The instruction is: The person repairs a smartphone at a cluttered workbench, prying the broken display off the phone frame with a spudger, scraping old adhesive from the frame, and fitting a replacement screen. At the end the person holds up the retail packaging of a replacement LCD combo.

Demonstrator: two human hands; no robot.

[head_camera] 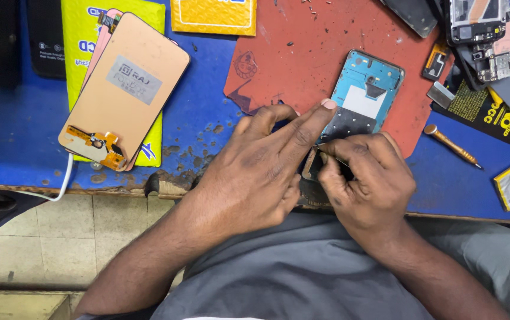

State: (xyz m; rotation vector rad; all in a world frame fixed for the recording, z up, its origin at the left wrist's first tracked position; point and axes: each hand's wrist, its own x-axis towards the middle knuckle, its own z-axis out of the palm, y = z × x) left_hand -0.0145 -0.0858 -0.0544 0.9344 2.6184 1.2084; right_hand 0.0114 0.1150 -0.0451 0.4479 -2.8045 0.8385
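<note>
The opened smartphone body with the light blue inner frame lies on a dull red work mat that covers part of the scratched blue workbench top. The long axis of the phone runs from the far right to the near left: its upper end with the camera hole points away from the person, and its lower end comes toward the body and disappears under both hands at the near edge of the bench. So the phone lies directly in front of the hands and a little to the right of the middle. The left hand lies flat and open over the left side of the phone, fingers stretched forward, and the tip of one long finger presses on the left edge of the blue frame. The right hand is curled narrow over the lower end, and its fingers pinch a small dark part there; I cannot tell exactly what this part is. Both hands touch the phone, but the right hand is the one closer to the end where the work is. To the left, well apart, a copper-coloured replacement display panel with an orange flex cable rests on a yellow padded envelope. To the right, near the mat, lies a small screwdriver with a wooden-coloured handle.
</note>
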